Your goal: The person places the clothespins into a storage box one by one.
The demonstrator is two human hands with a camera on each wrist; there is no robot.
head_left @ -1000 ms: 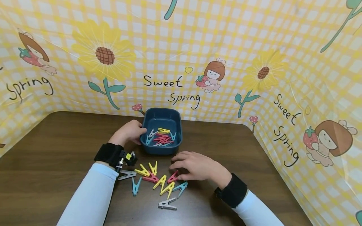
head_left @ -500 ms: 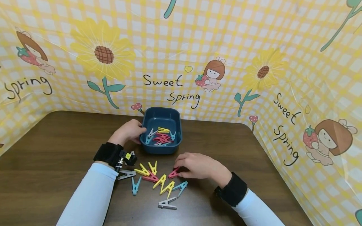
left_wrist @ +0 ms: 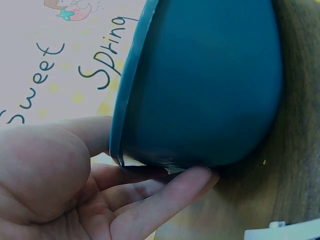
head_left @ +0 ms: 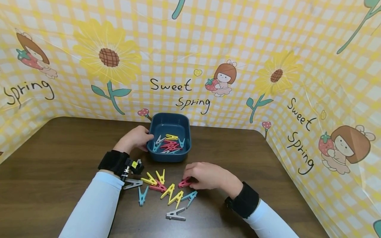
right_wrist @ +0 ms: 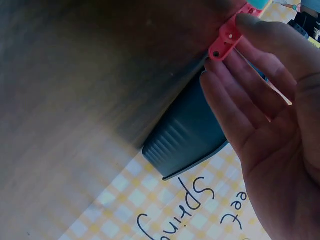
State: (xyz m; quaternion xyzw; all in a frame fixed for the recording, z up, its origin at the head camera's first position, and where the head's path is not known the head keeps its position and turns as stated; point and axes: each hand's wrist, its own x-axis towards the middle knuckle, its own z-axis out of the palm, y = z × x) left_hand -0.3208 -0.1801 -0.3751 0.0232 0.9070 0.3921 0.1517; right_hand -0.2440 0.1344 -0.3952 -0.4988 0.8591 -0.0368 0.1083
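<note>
Red plastic clothespin (head_left: 185, 182) is the piece in play, low over the dark brown wooden table (head_left: 59, 155), at the right edge of the scattered heap and near the front of the tub. Starting at the left: the left hand (head_left: 135, 138) is wrapped on the left wall of the dark blue plastic tub (head_left: 170, 123), thumb at the rim and fingers (left_wrist: 165, 195) tucked under its side, steadying it. Inside lie a handful of pegs already, yellow, red, blue and white. In front of the tub, the loose heap of coloured plastic clothespins (head_left: 162, 190) spreads across the wood, a grey one (head_left: 175, 215) nearest the person. On to the right: the right hand (head_left: 208, 175) pinches that red clothespin between thumb and fingertips (right_wrist: 260, 30). Its long axis runs roughly left-right with a slight tilt, the free end pointing left toward the heap. This looks like the pick-up step. The next move calls for a lift clear of the neighbours, a short carry forward over the tub's near rim, then a release.
</note>
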